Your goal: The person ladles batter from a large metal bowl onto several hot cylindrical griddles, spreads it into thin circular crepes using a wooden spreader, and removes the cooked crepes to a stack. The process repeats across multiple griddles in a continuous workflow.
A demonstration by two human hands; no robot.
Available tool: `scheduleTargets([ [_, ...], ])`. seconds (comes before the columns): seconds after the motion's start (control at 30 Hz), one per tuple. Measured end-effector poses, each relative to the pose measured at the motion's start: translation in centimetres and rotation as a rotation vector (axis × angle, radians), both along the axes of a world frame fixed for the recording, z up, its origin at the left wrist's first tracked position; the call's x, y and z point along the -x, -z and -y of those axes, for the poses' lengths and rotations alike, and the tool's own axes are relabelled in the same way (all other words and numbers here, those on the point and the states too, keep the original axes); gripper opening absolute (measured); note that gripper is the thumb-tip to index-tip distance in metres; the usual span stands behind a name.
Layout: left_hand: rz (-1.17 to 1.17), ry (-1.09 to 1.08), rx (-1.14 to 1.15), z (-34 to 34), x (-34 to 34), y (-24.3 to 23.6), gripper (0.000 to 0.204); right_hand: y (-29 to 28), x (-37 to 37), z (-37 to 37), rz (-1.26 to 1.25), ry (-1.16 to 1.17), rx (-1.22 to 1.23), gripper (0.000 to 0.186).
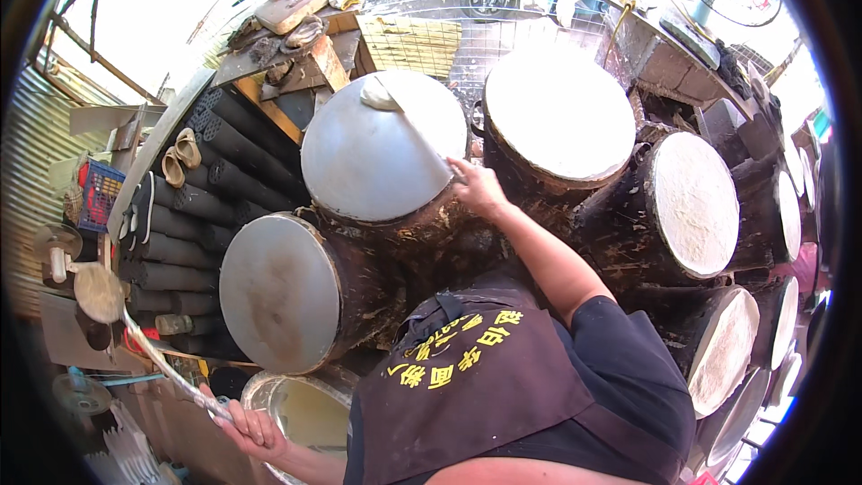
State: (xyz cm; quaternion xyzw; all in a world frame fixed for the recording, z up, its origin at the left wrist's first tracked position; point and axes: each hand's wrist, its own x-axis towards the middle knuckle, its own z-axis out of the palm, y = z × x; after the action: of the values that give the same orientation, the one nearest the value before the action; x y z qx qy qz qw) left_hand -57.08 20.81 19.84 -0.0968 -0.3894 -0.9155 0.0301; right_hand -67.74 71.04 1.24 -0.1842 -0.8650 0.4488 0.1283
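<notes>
My left hand [250, 427], low on the left, is closed round the long pale handle of a ladle [101, 295]. The ladle's round, beige-coated bowl sticks out to the far left. Beside that hand, a metal pot [259, 386] contains pale liquid. My right hand [478, 187] reaches forward to the right rim of a round flat griddle [359, 166], fingers bent together at the edge. What they pinch, if anything, is too small to tell. A small whitish lump [382, 95] lies near the griddle's far side. A straight line divides its grey left part from its bright right part.
A second grey griddle [280, 292] stands nearer left. White-coated round griddles curve along the right, including a glaring one [558, 112] and a tilted-looking one [696, 205]. Dark perforated cylinders [235, 135] are stacked at left, with slippers [181, 157] on them. Wire mesh [422, 40] is ahead.
</notes>
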Motion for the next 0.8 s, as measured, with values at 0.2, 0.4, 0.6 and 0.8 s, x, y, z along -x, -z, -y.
scheduleTargets([
  [0.2, 0.038, -0.254, -0.001, 0.3, -3.3, -1.2, 0.058, 1.3, 1.7, -0.3, 0.030, 0.065, 0.010, 0.057],
  [0.4, 0.259, -0.178, 0.003, 4.1, -4.6, -1.3, 0.039, -2.4, 4.6, 2.1, 0.233, -0.038, 0.044, 0.061],
  [0.6, 0.067, -0.238, 0.084, 4.5, -5.2, -1.6, 0.038, -2.2, 6.4, 1.5, 0.356, -0.022, -0.075, 0.062],
  [0.8, 0.156, -0.147, 0.175, 5.3, -4.9, -1.8, 0.033, 1.1, 8.6, 2.4, 0.238, -0.151, 0.098, 0.063],
])
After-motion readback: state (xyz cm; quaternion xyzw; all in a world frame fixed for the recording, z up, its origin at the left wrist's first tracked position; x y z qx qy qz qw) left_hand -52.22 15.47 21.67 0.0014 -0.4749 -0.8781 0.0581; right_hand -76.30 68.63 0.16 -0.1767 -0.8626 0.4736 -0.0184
